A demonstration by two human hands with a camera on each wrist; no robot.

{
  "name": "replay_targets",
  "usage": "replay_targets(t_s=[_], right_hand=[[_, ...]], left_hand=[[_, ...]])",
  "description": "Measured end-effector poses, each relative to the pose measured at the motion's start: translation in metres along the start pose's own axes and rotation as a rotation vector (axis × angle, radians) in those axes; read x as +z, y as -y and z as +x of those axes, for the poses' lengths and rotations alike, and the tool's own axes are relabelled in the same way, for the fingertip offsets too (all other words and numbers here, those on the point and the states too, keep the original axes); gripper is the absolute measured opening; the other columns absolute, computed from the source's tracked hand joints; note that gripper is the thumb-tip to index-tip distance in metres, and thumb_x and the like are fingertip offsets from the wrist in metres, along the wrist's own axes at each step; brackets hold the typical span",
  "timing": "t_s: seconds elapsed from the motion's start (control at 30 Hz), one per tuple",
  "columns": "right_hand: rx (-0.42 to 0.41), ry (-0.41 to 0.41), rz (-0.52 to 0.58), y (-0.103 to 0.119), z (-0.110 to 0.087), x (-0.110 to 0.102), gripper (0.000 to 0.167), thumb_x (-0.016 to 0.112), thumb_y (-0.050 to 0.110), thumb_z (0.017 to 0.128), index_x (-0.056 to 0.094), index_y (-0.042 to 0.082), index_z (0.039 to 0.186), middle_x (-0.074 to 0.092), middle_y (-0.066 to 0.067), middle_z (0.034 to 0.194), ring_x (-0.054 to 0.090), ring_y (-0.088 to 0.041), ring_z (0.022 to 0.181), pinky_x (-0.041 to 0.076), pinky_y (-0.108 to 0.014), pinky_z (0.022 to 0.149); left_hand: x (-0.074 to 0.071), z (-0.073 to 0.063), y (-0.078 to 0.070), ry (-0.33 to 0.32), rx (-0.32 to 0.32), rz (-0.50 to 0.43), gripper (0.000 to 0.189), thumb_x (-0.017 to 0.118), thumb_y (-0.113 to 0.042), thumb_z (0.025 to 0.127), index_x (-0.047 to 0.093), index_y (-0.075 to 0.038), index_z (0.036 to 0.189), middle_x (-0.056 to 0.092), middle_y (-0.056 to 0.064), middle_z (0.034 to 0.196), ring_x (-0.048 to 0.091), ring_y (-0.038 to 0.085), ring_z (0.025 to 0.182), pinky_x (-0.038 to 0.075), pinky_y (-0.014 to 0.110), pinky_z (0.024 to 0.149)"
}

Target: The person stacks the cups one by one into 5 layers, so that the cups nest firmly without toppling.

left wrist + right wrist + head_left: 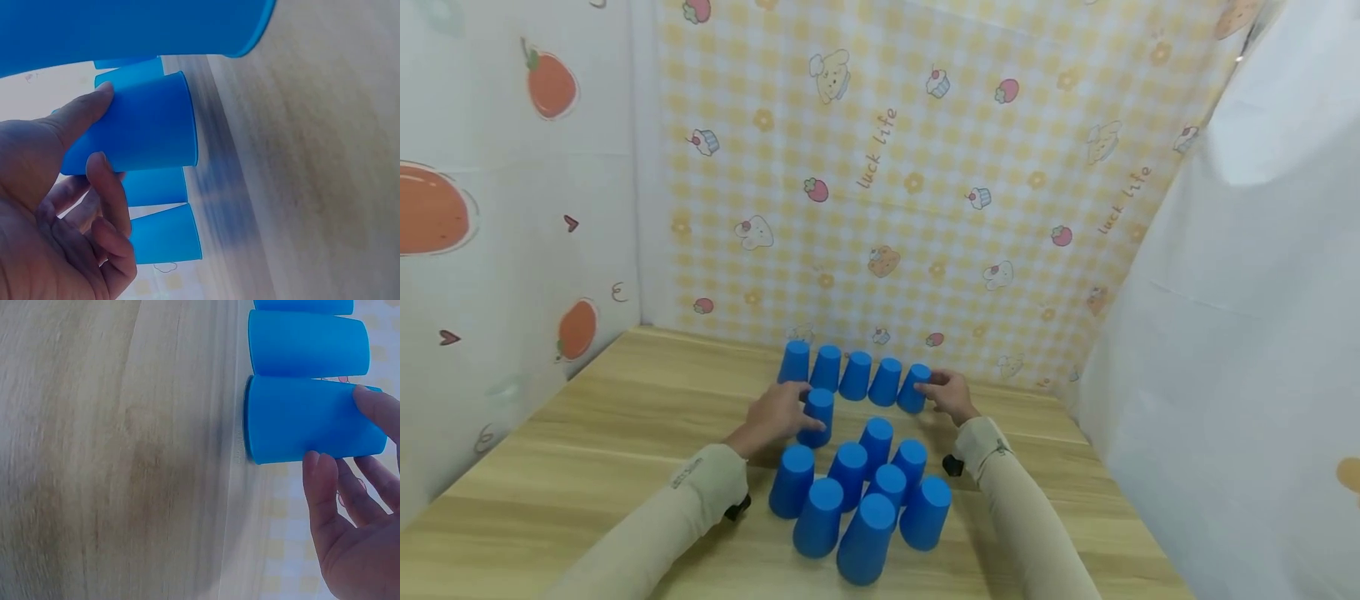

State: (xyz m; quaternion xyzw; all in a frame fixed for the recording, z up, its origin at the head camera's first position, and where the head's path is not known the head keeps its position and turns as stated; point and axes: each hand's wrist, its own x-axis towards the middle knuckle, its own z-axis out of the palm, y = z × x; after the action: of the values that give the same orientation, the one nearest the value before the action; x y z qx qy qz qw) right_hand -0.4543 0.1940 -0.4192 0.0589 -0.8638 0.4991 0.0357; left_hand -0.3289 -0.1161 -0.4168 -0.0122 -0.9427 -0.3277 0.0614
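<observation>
Upside-down blue plastic cups stand on the wooden table. With thumb and fingers, my left hand (772,414) grips one blue cup (820,419) just in front of the back row; the left wrist view shows this cup (147,128) between thumb and forefinger. My right hand (952,398) holds the rightmost cup of the back row (913,392) near its narrow upper end. In the right wrist view, the thumb and fingers lie on opposite sides of that cup (306,419), and its rim appears at the table surface. The cup in the left hand partly hides others behind it.
Several more cups stand left of the right hand in a back row (856,379). Closer to me, another group of cups (864,542) stands between my forearms. A yellow checked cloth (880,217) hangs behind the table (625,408), with white cloth at both sides.
</observation>
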Motion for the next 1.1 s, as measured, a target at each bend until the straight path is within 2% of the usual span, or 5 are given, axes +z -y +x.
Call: replay_targets(t_s=[0.3,0.53,0.7,0.87,1.1], right_hand=[[0.021,0.039,-0.018,-0.006,-0.005,-0.002,0.053,0.076,0.018,0.088,0.056,-0.001,0.133,0.061,-0.025,0.129,0.066,-0.038,0.107,0.057,-0.052,0.082],[0.004,0.100,-0.070,-0.006,-0.018,-0.024,0.059,0.070,0.017,0.091,0.047,0.000,0.142,0.050,-0.028,0.141,0.060,-0.044,0.114,0.055,-0.054,0.085],[-0.027,0.155,-0.089,-0.005,-0.030,-0.041,0.057,0.069,0.020,0.093,0.047,0.003,0.142,0.049,-0.025,0.142,0.060,-0.040,0.114,0.057,-0.048,0.080],[-0.058,0.178,-0.122,0.002,-0.045,-0.049,0.052,0.070,0.022,0.093,0.052,0.003,0.138,0.053,-0.025,0.139,0.065,-0.032,0.106,0.057,-0.041,0.072],[-0.122,0.267,-0.140,0.024,-0.068,-0.051,0.041,0.071,0.023,0.092,0.062,0.007,0.129,0.065,-0.015,0.126,0.067,-0.025,0.100,0.057,-0.047,0.075]], left_hand=[[0.004,-0.005,0.005,0.039,-0.013,-0.027,0.076,0.084,-0.037,0.080,0.052,-0.004,0.140,0.065,0.015,0.125,0.059,0.036,0.117,0.049,0.056,0.092],[-0.008,-0.002,0.015,0.106,0.009,-0.188,0.073,0.078,-0.030,0.087,0.044,0.001,0.144,0.059,0.020,0.131,0.057,0.038,0.120,0.048,0.059,0.095],[-0.023,0.005,0.021,0.087,0.060,-0.200,0.074,0.075,-0.031,0.089,0.041,0.006,0.144,0.056,0.026,0.133,0.056,0.042,0.120,0.050,0.057,0.094],[-0.038,0.012,0.020,0.067,0.100,-0.186,0.077,0.073,-0.035,0.090,0.039,0.005,0.146,0.053,0.030,0.136,0.053,0.045,0.123,0.049,0.057,0.094],[-0.058,0.029,0.007,0.004,0.128,-0.161,0.077,0.070,-0.039,0.091,0.037,-0.002,0.150,0.050,0.030,0.139,0.052,0.046,0.124,0.050,0.058,0.092]])
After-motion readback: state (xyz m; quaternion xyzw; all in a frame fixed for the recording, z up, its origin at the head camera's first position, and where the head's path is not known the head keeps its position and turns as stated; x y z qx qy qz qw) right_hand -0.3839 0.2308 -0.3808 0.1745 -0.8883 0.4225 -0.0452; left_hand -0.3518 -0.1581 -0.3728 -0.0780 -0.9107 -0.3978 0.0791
